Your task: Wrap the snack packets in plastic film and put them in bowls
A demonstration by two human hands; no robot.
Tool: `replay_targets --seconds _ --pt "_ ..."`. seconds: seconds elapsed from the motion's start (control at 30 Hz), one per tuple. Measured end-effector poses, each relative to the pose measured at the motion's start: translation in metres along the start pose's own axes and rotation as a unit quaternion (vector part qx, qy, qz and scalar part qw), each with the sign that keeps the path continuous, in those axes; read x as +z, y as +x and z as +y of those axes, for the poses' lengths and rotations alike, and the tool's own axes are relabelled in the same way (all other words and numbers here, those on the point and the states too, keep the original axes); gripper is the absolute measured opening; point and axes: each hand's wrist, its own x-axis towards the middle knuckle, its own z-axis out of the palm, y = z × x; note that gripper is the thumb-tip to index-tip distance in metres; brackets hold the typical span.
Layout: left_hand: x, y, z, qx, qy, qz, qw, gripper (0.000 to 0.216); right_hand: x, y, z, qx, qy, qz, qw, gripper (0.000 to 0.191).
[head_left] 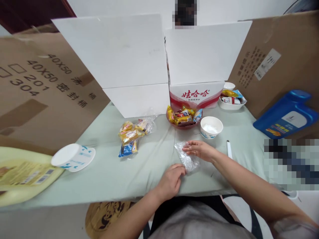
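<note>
A crinkled clear plastic bag [191, 162] lies flat on the table in front of me. My left hand [171, 181] is closed at the bag's lower left edge, its fingertips curled onto the plastic. Across the bag's upper part reaches my right hand [200, 150], with fingers stretched out and touching the film. Just beyond it stands a white paper bowl [211, 127] with something white and thin inside. A reddish bowl [185, 126] behind holds several wrapped snacks. To the left, more packaged snacks [131, 134] sit in clear plastic, above a blue packet [128, 149].
White panels [112, 49] and a printed white carton [196, 94] close off the back. Cardboard boxes [37, 89] flank both sides. A tipped paper bowl [72, 157] and yellow bottle [22, 176] are left; a white stick [229, 149], snack dish [231, 104] and blue bottle [286, 114] are right.
</note>
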Motion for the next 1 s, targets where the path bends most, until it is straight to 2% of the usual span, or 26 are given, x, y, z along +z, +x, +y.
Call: replay_targets --seconds 0.1,0.23,0.33,0.43,0.5,0.53,0.63,0.67,0.73,0.8,0.87,1.0 --pt "0.000 0.000 0.000 -0.012 -0.005 0.012 1.000 0.041 0.001 0.017 0.009 0.003 -0.001 0.007 1.000 0.027" --pt "0.001 0.002 0.002 0.028 0.037 -0.015 0.999 0.049 0.001 0.028 0.009 -0.005 -0.038 -0.005 0.999 0.032" --pt "0.001 0.004 0.002 0.050 0.055 -0.027 0.997 0.045 -0.002 0.036 0.001 -0.114 -0.153 0.017 0.981 0.031" --pt "0.002 0.004 0.002 0.050 0.073 -0.031 0.996 0.044 -0.003 0.038 0.002 -0.228 -0.288 0.049 0.929 0.024" --pt "0.002 0.003 0.003 0.051 0.081 -0.034 0.995 0.045 -0.001 0.034 0.011 -0.275 -0.393 0.042 0.876 0.019" --pt "0.002 0.002 0.005 0.053 0.083 -0.034 0.995 0.045 0.001 0.031 0.018 -0.301 -0.461 0.036 0.834 0.018" --pt "0.000 0.001 0.010 0.041 0.090 -0.007 0.995 0.040 0.007 0.023 0.040 -0.373 -0.659 0.035 0.652 0.019" --pt "-0.002 0.003 0.011 0.030 0.094 0.011 0.995 0.037 0.009 0.021 0.046 -0.382 -0.689 0.043 0.615 0.021" --pt "-0.007 0.011 0.013 0.011 0.107 0.039 0.993 0.030 0.010 0.021 0.053 -0.386 -0.715 0.055 0.581 0.023" --pt "-0.013 0.025 0.009 0.010 0.134 0.037 0.990 0.023 0.009 0.024 0.053 -0.382 -0.719 0.053 0.579 0.024" --pt "-0.017 0.039 0.000 0.004 0.182 0.018 0.983 0.019 0.007 0.026 0.049 -0.376 -0.707 0.048 0.597 0.024" --pt "-0.019 0.054 -0.022 -0.030 0.247 0.002 0.968 0.015 0.000 0.016 0.031 -0.381 -0.625 0.045 0.680 0.023"
